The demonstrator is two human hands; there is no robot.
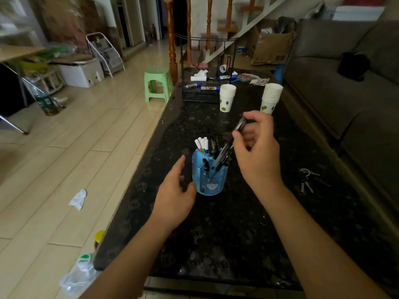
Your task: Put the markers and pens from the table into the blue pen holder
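Dark speckled stone makes up the table (216,244), which carries everything. Blue holder (208,175) stands between the hands, just right of the left hand's (174,197) loosely spread, empty fingers (179,164) and below the right hand (257,152). Right fingers (237,134) pinch a black pen (226,151), tilted with its lower end at the holder's rim. White-capped markers (202,144) stand in the holder's far compartment. More markers (208,88) lie well beyond the fingers, near two cup stacks (227,97).
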